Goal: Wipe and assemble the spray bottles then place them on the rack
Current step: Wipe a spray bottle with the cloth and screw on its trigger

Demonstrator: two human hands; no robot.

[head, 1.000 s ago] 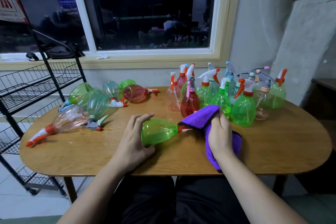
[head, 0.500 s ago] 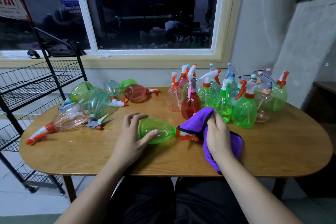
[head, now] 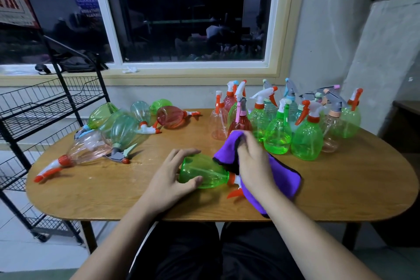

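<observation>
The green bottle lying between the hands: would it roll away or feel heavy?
Probably light: the green bottle looks clear and empty. Lying on its round side, it could roll if the left hand let go, though its orange trigger might catch on the table.

A translucent green spray bottle (head: 204, 174) lies on its side. Its flat base is cupped between the fingers (head: 181, 153) and thumb of the left hand (head: 168, 182), and its neck points right. Its orange collar and white head run under the purple cloth (head: 281, 179), which the right hand (head: 254, 166) grips over them. The orange trigger pokes out just below that hand. Just beyond the right fingertips (head: 246, 142) stand the upright bottles (head: 306, 141), capped, in green, pink and red. Well left of the left fingers, the toppled bottles (head: 91, 148) lie capped and touching one another. The black wire rack (head: 45, 107) stands further left still.
</observation>
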